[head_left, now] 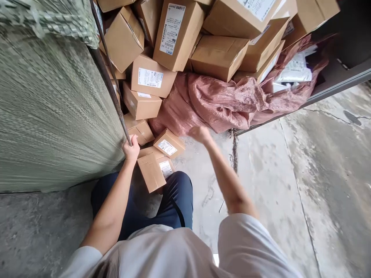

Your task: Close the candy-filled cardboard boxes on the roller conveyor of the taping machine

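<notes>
My left hand [131,148] is closed around the lower end of a thin, rusty metal rod [113,87], beside a large pale green woven sack [55,112]. At the lower edge of a pink woven sack [214,102], my right hand [199,134] is closed, seemingly on its fabric; the fingertips are partly hidden and slightly blurred. Between my hands, a small labelled cardboard box [176,144] leans on the pile. Nearer my knees, a tilted cardboard box [151,172] rests against another labelled box [169,164].
Several cardboard boxes [179,34] with white labels are heaped above the pink sack. White plastic packages [297,71] show in the sack's opening at the right. A grey metal edge [333,88] runs beside it. Cracked concrete floor [269,173] spreads to my right.
</notes>
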A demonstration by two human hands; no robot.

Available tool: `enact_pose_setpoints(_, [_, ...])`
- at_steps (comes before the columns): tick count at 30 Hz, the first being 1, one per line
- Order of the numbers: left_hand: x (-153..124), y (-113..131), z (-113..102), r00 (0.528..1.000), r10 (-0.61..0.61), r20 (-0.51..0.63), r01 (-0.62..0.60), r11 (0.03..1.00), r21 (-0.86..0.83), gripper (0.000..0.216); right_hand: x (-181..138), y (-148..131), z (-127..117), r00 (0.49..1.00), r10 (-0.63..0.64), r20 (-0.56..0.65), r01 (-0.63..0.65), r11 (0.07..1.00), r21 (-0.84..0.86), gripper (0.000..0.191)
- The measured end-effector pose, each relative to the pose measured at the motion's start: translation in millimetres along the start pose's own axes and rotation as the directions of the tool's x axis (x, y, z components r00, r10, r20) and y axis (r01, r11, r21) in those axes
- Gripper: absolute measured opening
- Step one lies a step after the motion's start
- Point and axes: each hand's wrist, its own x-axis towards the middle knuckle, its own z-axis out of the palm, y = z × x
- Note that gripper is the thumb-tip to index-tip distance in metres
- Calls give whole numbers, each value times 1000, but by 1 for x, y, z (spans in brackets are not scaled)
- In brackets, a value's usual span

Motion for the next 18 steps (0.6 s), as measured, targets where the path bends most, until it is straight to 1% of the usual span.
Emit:
enact_pose_setpoints(1, [0,0,0,1000,8,-9,-8,1000,-2,37,-5,17,15,993,115,-4,-115,991,63,38])
enact_pose_setpoints(2, [-1,1,0,1000,19,-17,-19,1000,-4,38,-11,37,33,972,236,0,-234,964,128,47])
enact_pose_setpoints(3, [-1,1,-1,999,30,-23,-30,1000,-5,38,-17,57,51,952,307,11,-304,937,174,58])
enact_pose_setpoints(4, [-1,1,-1,999,39,-26,-39,999,-3,39,-21,77,69,931,365,27,-362,906,219,69])
enact_pose_setpoints(5, [-2,1,-1,999,47,-28,-47,999,-1,39,-24,94,86,918,393,49,-392,885,253,78])
enact_pose_setpoints(7, [-3,0,-2,997,65,-36,-65,998,9,38,-22,120,115,894,435,110,-447,836,318,90])
enact_pose_setpoints(9, [-4,0,-2,995,86,-50,-85,996,22,38,-14,132,138,891,409,198,-454,789,413,101])
enact_pose_setpoints(10, [-4,1,-3,994,93,-54,-92,995,31,38,-9,134,146,903,357,238,-429,760,487,105])
enact_pose_setpoints(12, [-5,2,-3,994,93,-53,-91,995,50,39,-1,135,157,936,203,287,-345,683,643,112])
enact_pose_setpoints(14, [-5,3,-3,995,81,-53,-77,995,66,40,2,137,160,946,78,314,-292,623,725,116])
enact_pose_setpoints(15, [-5,3,-3,996,75,-56,-71,995,71,40,2,140,159,939,53,340,-300,611,733,116])
enact_pose_setpoints(18, [-5,4,-3,996,56,-62,-52,996,73,41,-4,153,150,896,57,440,-395,555,732,110])
